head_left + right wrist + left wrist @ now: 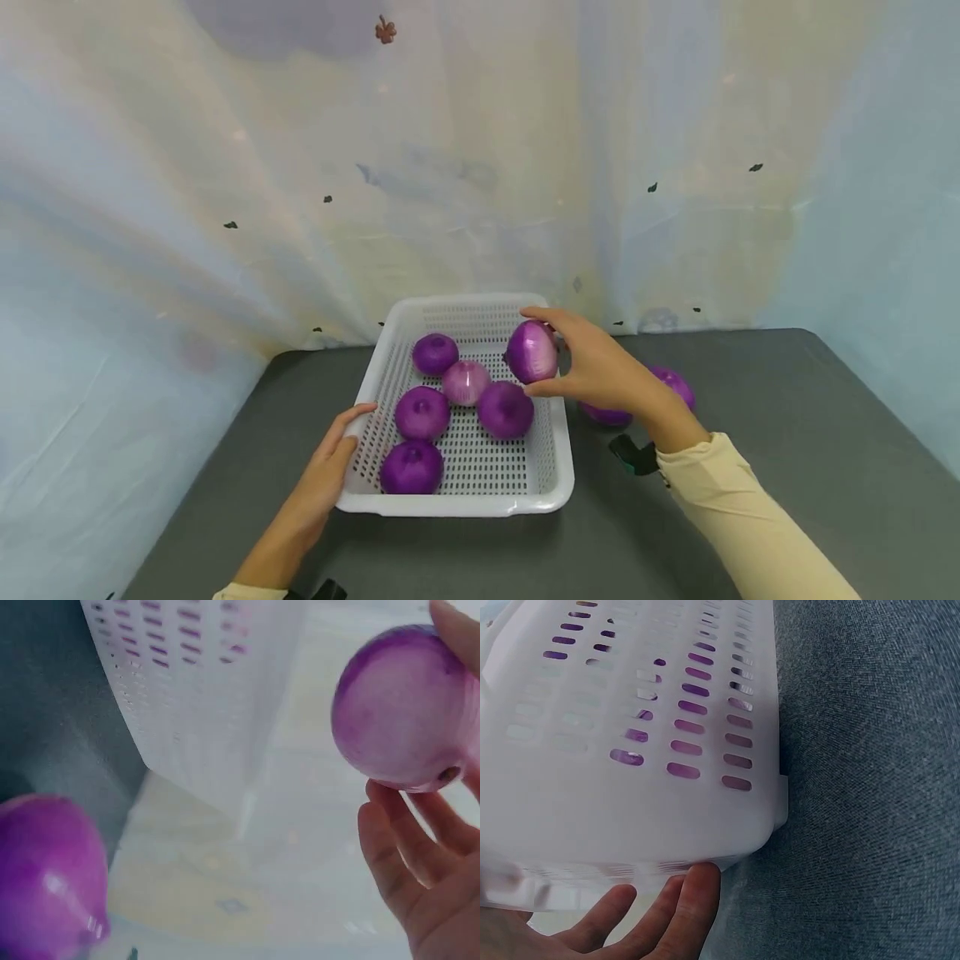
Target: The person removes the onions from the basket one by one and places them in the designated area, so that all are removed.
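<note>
A white perforated plastic basket (456,504) stands on the dark tabletop with several red onions in it, among them a paler onion (467,382). My left hand (322,467) holds the basket's left side at the rim. In the left wrist view its fingers (697,900) lie against the basket's outer wall. Over the basket's right rim, my right hand (600,362) grips a red onion (532,352) between thumb and fingers. In the right wrist view that onion (405,712) is off any surface, beside the basket wall (195,712).
Right of the basket, under my right forearm, lie a red onion (673,385) and another onion (606,414), partly hidden. A pale patterned cloth (480,167) hangs behind the grey table (765,417).
</note>
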Demonstrator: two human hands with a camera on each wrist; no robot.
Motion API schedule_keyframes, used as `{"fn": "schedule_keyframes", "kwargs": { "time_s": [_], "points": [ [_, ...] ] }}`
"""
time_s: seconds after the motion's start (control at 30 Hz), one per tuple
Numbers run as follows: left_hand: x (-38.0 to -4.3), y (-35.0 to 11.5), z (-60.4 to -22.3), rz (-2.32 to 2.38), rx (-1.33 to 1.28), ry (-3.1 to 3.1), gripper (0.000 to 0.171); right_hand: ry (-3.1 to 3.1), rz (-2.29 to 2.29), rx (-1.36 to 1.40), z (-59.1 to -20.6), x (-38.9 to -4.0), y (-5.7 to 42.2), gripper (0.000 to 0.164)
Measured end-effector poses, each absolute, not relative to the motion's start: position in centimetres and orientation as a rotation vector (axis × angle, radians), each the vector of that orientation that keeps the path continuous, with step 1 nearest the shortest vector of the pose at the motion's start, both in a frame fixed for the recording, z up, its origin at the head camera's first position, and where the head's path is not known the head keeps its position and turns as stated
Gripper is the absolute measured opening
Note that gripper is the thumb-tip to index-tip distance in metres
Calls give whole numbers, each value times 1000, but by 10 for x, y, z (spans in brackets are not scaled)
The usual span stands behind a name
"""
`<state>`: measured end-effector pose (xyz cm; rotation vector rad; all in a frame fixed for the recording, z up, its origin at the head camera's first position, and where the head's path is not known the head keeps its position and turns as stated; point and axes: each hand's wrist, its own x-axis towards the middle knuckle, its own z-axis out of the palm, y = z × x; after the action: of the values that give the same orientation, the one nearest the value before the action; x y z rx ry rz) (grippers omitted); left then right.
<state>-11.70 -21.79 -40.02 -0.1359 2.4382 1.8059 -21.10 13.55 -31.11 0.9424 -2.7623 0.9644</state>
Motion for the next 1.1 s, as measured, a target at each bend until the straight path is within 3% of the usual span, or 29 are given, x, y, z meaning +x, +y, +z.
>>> {"fn": "schedule_keyframes", "kwargs": {
  "time_s": [0.23,0.53,1.1],
  "points": [
    [-117,-220,-401,1800,-132,2449,44,-2719,1009,766,-326,-165,177,88],
    [-118,-221,-401,1804,-82,2441,45,-2820,908,398,-339,-132,216,91],
    [-116,-214,-402,1852,-124,2437,41,-2920,890,292,-339,-145,255,99]
  ]
}}
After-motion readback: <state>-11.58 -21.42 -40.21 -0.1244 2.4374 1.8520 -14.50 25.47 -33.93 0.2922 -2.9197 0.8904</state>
